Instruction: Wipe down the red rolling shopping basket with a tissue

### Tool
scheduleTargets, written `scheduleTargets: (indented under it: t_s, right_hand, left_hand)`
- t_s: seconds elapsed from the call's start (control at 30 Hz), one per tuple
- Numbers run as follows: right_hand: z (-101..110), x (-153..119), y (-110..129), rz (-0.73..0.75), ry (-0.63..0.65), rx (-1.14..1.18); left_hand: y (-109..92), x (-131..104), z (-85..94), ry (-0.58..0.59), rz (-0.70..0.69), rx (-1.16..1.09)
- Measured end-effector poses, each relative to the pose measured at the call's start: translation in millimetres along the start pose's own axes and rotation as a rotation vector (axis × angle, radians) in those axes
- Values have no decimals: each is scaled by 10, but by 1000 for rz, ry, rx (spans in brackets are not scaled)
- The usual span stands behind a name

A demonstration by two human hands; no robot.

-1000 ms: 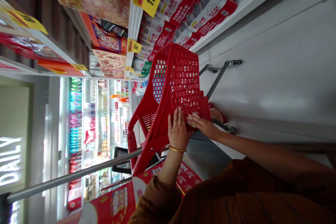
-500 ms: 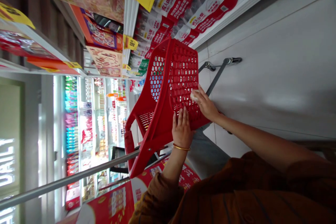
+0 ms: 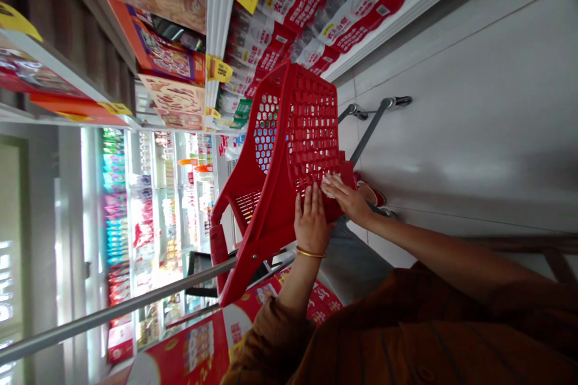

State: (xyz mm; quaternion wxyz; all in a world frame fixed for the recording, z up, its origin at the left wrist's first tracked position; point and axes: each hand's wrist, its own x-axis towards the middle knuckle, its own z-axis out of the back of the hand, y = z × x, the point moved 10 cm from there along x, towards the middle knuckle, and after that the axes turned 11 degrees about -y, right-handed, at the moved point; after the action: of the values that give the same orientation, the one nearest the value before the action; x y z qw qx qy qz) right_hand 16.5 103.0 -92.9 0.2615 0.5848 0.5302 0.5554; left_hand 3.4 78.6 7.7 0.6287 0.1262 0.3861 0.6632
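Note:
The picture is turned sideways, with the floor at the right. A red plastic shopping cart (image 3: 266, 210) with a perforated basket stands in front of me. My left hand (image 3: 311, 225), with a gold bangle at its wrist, lies flat on the basket's side, fingers stretched out. Just beside its fingertips, my right hand (image 3: 350, 200) presses a crumpled white cloth or tissue (image 3: 331, 185) against the perforated panel. Its fingers rest over the cloth, hiding part of it.
Packs of red-labelled water bottles (image 3: 356, 9) line a low shelf past the cart. Boxed goods (image 3: 167, 54) sit above them. Lit shelves (image 3: 153, 222) stand at the left. A grey metal bar (image 3: 135, 307) runs in from the left. Pale floor tiles (image 3: 474, 114) spread at the right.
My right hand has slid the white cloth along the basket toward my left hand, uncovering a red shoe behind. My left hand stays in place on the basket. The view has shifted slightly.

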Motion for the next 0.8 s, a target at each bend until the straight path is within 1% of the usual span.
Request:
scheduleTargets:
  t_s: [0.1, 0.2, 0.27, 0.3, 0.37, 0.43, 0.47, 0.5, 0.57, 0.6, 0.67, 0.8]
  right_hand:
    - [-12, -174, 56, 97, 74, 9]
    - [60, -297, 100, 197, 140, 14]
    - [151, -285, 116, 251, 150, 10]
    - [210, -230, 104, 253, 132, -1]
    - [352, -19, 21, 184, 42, -33]
    - [497, 254, -95, 68, -95, -66]
    - [534, 382, -133, 29, -145, -69]
    - [546, 495, -167, -3, -181, -68]
    - [481, 657, -228, -49, -181, -64]
    - [433, 697, -258, -69, -168, -59]
    - [351, 694, -315, -107, -148, -47]
    - [308, 495, -350, -140, -169, -37]
  left_hand:
    - [-7, 2, 1, -2, -2, 0]
    - [-34, 24, 14, -24, -4, -5]
    - [-72, 48, 18, -42, -15, -17]
    - [-94, 59, 11, -44, -23, -22]
    - [-131, 75, -17, -31, -37, -26]
    - [-153, 81, -44, -11, -46, -25]
    - [-159, 82, -51, -5, -48, -23]
    - [-164, 81, -53, -1, -51, -22]
    - [-169, 77, -51, 4, -52, -16]
    - [-169, 76, -50, 8, -50, -11]
    - [-175, 73, -52, 18, -48, -1]
    - [-193, 74, -59, 35, -41, 5]
